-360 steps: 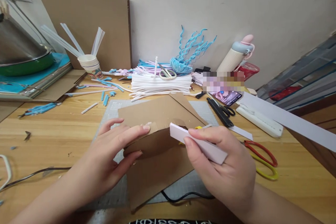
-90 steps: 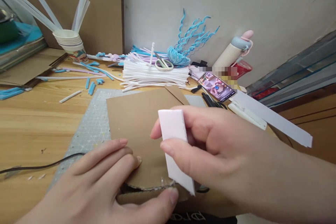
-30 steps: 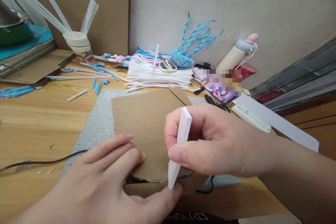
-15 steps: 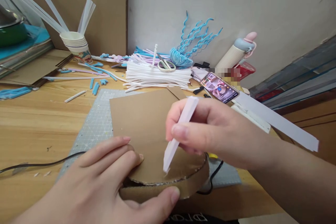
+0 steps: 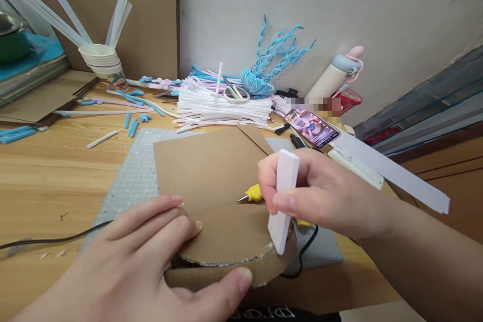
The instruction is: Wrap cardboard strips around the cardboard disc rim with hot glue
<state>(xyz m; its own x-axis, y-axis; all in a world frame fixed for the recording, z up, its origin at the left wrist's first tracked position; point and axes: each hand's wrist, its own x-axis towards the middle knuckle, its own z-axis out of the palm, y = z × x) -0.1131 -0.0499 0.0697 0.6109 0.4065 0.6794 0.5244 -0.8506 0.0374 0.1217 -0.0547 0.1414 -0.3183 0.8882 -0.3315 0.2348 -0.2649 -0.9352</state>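
Note:
My left hand (image 5: 151,256) grips the rounded cardboard piece (image 5: 226,236), fingers on its top and thumb against the curved side strip. Between the thumb and fingers of my right hand (image 5: 309,191) is a white flat stick (image 5: 285,196), its lower end touching the rounded edge at the right. A whitish line runs along the seam between top and strip, with a dark gap at the left. Behind the rounded piece lies a flat cardboard sheet (image 5: 199,166). The metal tip of a yellow-nosed tool (image 5: 253,193) shows beside my right hand.
A grey cutting mat (image 5: 132,176) lies under the cardboard. Behind are white pipe cleaners (image 5: 222,108), scissors (image 5: 236,93), a blue fuzzy coil (image 5: 256,83), paper cups (image 5: 100,60), a phone (image 5: 313,127) and a bottle (image 5: 332,78). A black cable (image 5: 49,239) crosses the left side.
My right hand has moved right with the white stick, now more upright and at the edge rather than over the top. The yellow-nosed tool has come into sight. My left hand keeps its hold.

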